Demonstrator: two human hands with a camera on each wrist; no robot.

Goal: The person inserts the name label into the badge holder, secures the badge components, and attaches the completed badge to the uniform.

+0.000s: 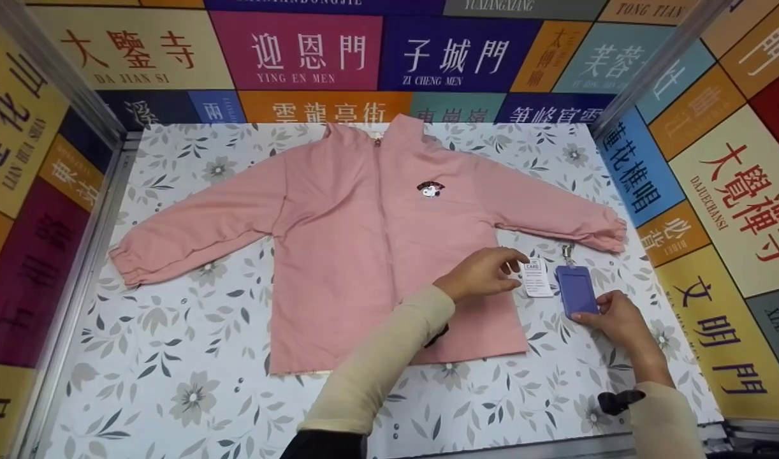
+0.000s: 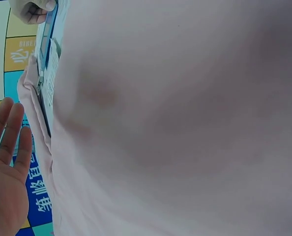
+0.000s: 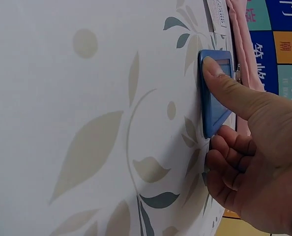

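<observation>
A blue-purple badge holder (image 1: 577, 292) with a metal clip (image 1: 567, 253) at its top lies on the right of the table. My right hand (image 1: 621, 319) pinches its lower right corner; in the right wrist view the thumb (image 3: 222, 78) lies on its front face. To the left of the holder lies a white printed card (image 1: 537, 278) with the word CARD at its top. My left hand (image 1: 482, 273) hovers over the jacket's edge, fingertips right at the card's left side. In the left wrist view its fingers (image 2: 11, 130) are loosely extended, with nothing held.
A pink hooded zip jacket (image 1: 338, 274) is spread flat, sleeves out, with a small cartoon patch (image 1: 431, 189) on the chest. Its right-side cuff (image 1: 612, 233) lies just above the badge clip. Under everything is a floral-patterned tabletop (image 1: 192, 395), bordered by colourful lettered panels (image 1: 300, 54).
</observation>
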